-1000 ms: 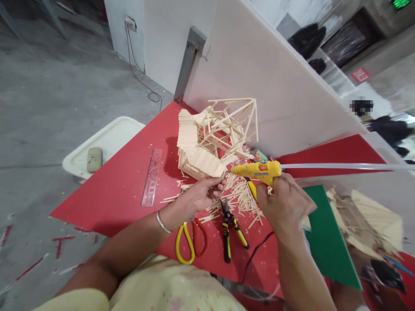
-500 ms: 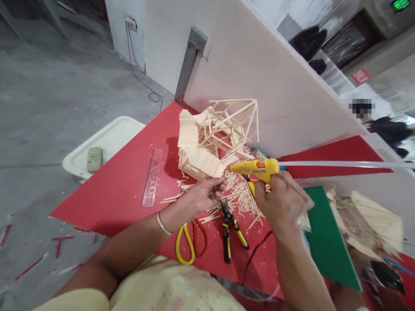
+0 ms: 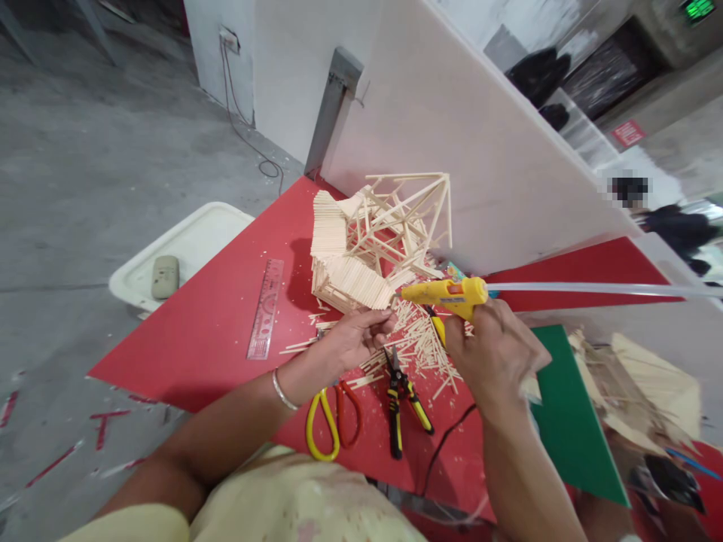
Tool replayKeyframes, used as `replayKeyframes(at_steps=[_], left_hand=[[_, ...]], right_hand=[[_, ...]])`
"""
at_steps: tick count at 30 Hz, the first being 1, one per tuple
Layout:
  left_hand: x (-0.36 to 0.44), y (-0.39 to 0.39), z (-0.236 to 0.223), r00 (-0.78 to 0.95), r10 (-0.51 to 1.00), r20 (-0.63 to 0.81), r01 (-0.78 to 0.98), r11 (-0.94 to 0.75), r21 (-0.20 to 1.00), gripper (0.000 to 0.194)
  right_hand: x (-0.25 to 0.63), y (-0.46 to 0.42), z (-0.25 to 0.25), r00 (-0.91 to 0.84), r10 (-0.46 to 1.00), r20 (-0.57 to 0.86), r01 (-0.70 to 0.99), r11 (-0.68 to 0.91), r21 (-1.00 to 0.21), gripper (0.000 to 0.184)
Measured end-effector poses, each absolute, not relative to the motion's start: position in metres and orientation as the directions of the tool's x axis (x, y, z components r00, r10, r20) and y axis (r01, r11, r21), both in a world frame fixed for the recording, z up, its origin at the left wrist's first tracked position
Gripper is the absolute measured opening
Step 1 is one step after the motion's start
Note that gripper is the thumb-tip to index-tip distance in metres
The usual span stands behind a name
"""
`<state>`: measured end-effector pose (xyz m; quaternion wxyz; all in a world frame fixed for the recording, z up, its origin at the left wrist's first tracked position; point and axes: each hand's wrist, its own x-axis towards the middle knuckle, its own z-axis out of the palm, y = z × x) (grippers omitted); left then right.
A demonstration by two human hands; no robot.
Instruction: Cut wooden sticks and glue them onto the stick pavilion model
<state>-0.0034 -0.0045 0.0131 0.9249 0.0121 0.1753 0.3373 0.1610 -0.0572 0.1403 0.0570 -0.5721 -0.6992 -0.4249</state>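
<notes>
My right hand [image 3: 494, 350] is wrapped round a yellow hot glue gun [image 3: 446, 293], a long clear glue stick [image 3: 587, 289] jutting from its back. The gun's nozzle points left, at the near right corner of a model built of thin wooden sticks [image 3: 355, 278]. Just below that corner, my left hand [image 3: 364, 335] has thumb and fingers pinched together; what is between them is too small to make out. Loose cut sticks [image 3: 421, 339] lie heaped under the gun. Nearer me are black-and-yellow cutters [image 3: 398, 399] and scissors [image 3: 333, 421] with one yellow and one red handle.
A clear ruler [image 3: 265, 312] lies on the red tabletop [image 3: 226, 354]. Behind the model rises a white partition [image 3: 480, 165]. At right are a green board [image 3: 576, 414] and another stick model [image 3: 638, 384]. A white stool [image 3: 129, 278] stands left, and a dark cord [image 3: 446, 436] crosses the near edge.
Almost nothing differs. The glue gun and my right hand have shifted very slightly to the right; my left hand stays at the model's corner.
</notes>
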Motion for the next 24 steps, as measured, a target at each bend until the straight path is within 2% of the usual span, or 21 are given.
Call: replayKeyframes(at_steps=[24], left_hand=[[-0.004,-0.0052,0.0083,0.705,0.64,-0.306,-0.63,0.763,0.146,0.009]], right_hand=[[0.1556,-0.0662,0.1399,-0.418,0.711,0.565,0.822,0.031,0.569,0.011]])
